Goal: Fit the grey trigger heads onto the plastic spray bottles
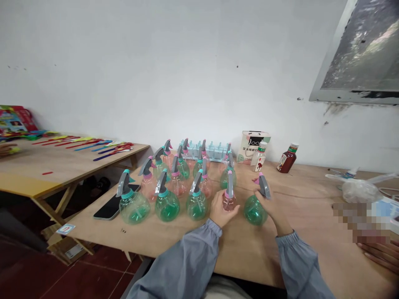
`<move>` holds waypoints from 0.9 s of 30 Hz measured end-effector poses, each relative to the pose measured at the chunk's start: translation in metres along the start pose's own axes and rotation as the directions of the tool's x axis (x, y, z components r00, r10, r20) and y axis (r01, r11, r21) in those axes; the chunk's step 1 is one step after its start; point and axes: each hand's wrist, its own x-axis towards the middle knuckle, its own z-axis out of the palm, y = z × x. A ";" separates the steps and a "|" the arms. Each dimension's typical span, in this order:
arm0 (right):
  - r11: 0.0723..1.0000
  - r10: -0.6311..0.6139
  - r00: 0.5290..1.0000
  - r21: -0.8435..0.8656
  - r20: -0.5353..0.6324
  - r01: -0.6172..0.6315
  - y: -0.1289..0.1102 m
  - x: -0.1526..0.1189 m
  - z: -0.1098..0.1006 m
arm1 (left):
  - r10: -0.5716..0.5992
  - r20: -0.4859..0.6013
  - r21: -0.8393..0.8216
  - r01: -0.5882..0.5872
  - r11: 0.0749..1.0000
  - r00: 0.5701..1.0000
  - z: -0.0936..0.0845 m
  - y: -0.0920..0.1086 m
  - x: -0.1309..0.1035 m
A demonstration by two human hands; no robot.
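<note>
My left hand [218,212] is closed around the body of a pink spray bottle [229,201] with a grey trigger head and pink collar. To its right, my right hand [268,207] grips the upper part of a green spray bottle [254,214], whose grey head has a pink nozzle. Its fingers are partly hidden behind that head. Both bottles appear upright at the tabletop. Left of my hands, a green bottle with a teal collar [197,207] heads a front row, with several more green and pink spray bottles [178,183] standing behind.
A phone [108,207] lies left of the bottles. Behind them stand a pale-blue rack [213,153], a printed bag [246,145], a clear bottle [259,158] and a dark-red bottle [287,160]. Another person's hand [378,253] rests at right. A second table [28,166] holds colourful strips.
</note>
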 end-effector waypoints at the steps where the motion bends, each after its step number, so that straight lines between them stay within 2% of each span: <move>1: 1.000 0.004 1.000 0.004 -0.017 -0.004 -0.001 0.000 0.002 | 0.001 0.007 -0.010 -0.001 1.000 1.000 0.000 -0.001 0.000; 6: 1.000 -0.003 0.993 0.009 -0.114 0.004 -0.006 -0.003 0.009 | -0.023 0.017 -0.035 0.024 0.999 1.000 0.002 -0.005 -0.001; 10: 1.000 0.021 0.982 -0.012 -0.188 -0.024 -0.006 -0.005 0.005 | -0.041 0.024 -0.035 0.042 0.999 0.999 0.003 -0.006 -0.002; 16: 0.998 -0.033 0.994 -0.050 -0.102 0.028 -0.001 -0.004 0.002 | -0.037 0.040 -0.040 0.039 0.998 0.999 0.001 -0.006 -0.001; 20: 0.997 -0.044 0.989 -0.061 -0.143 0.036 0.001 -0.009 0.005 | -0.047 0.041 -0.037 0.049 0.998 0.998 0.002 -0.005 -0.001; 25: 0.998 -0.016 0.993 -0.060 -0.117 0.009 -0.007 -0.008 0.007 | -0.072 0.052 -0.039 0.074 0.997 0.996 0.002 -0.005 -0.001; 27: 0.999 0.000 0.990 -0.044 -0.144 -0.006 -0.009 -0.006 0.005 | -0.067 0.052 -0.043 0.069 0.997 0.996 0.002 -0.005 -0.001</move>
